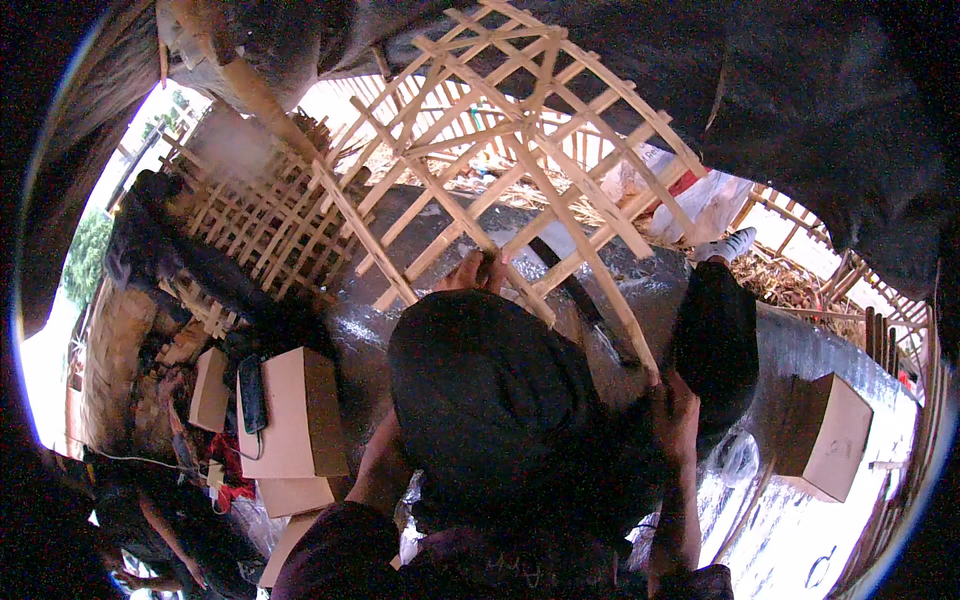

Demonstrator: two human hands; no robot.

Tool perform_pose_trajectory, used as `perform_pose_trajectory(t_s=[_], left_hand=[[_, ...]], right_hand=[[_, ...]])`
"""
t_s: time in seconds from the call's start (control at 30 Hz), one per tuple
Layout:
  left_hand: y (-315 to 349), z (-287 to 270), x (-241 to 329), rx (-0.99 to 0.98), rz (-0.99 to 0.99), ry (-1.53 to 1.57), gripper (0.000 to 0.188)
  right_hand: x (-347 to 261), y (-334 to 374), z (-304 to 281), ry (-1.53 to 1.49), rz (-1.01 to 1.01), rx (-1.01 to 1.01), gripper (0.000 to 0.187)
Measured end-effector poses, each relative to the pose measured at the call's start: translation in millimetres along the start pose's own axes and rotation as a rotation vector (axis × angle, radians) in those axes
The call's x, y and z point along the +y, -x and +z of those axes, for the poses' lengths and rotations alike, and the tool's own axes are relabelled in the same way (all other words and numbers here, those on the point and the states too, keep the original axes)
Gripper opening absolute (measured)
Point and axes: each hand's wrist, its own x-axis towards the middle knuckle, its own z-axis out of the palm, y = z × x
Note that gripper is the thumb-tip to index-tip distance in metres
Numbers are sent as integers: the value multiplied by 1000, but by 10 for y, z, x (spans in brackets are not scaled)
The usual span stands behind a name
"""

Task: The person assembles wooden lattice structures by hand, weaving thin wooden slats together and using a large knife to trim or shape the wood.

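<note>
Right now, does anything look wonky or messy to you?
Yes, a little: the wooden lattice looks askew, with uneven gaps and strip ends jutting out by different amounts. Right of the striped shoe, brown scraps lie in a jumble, which looks untidy.

A person is wearing a dark, purplish top (pixel 470 562), its sleeves (pixel 335 548) stopping short of bare forearms (pixel 381 464) and faint markings (pixel 522 572) showing on its front, while black trousers (pixel 712 350) are meeting a white shoe (pixel 738 243) bearing dark stripes.
</note>
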Motion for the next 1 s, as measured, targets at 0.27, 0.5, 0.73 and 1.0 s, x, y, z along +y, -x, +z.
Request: perform_pose_trajectory(t_s=[0.27, 0.5, 0.73, 1.0], left_hand=[[-100, 46, -68, 57, 34, 18, 25], [-595, -31, -14, 223, 162, 136, 25], [-1525, -251, 384, 57, 444, 526, 20], [-1654, -73, 943, -29, 429, 739, 23]], right_hand=[[210, -401, 152, -93, -201, 73, 21], [7, -660, 39, -147, -269, 155, 22], [-405, -1007, -419, -105, -413, 462, 18], [-276, -1180, -998, -174, -309, 385, 24]])
